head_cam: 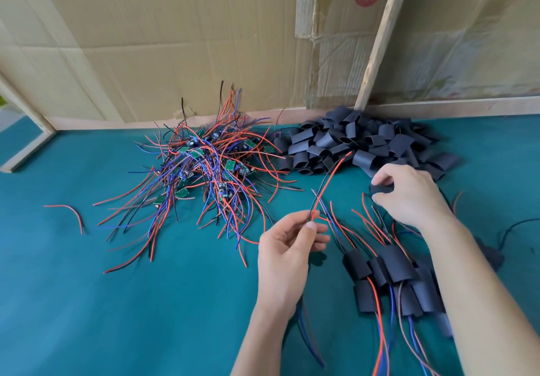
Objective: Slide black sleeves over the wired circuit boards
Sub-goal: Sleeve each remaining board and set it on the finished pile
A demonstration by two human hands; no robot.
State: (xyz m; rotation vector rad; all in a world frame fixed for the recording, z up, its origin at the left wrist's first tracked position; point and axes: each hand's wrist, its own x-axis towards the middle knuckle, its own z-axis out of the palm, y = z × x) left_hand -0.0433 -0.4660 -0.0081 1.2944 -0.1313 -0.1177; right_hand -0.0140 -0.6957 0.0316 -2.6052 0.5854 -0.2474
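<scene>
1. Head view: the left hand [287, 247] pinches a red and black wire pair [327, 186] between thumb and fingertips. The pair rises up and to the right toward the pile of empty black sleeves [359, 145]; the board on this pair is hidden by the hand, though blue and red leads trail out below the wrist.
2. The right hand [409, 197] pinches one black sleeve [381, 189] at the near edge of that pile, fingers curled round it.
3. Unsleeved circuit boards [201, 168] lie tangled in a heap at centre, well apart from the finished sleeved boards [394, 276] near the right forearm.
4. Handling, as a judgement: the sleeve looks light, thin and soft, likely to flatten if squeezed (so hold it by its edges to keep the mouth open).
5. The wires look limp and springy, so gripping close to the board should steer it better than holding far along the leads.
6. The small board seems stiff but delicate at its solder joints; pull gently rather than yanking the wires through.
</scene>
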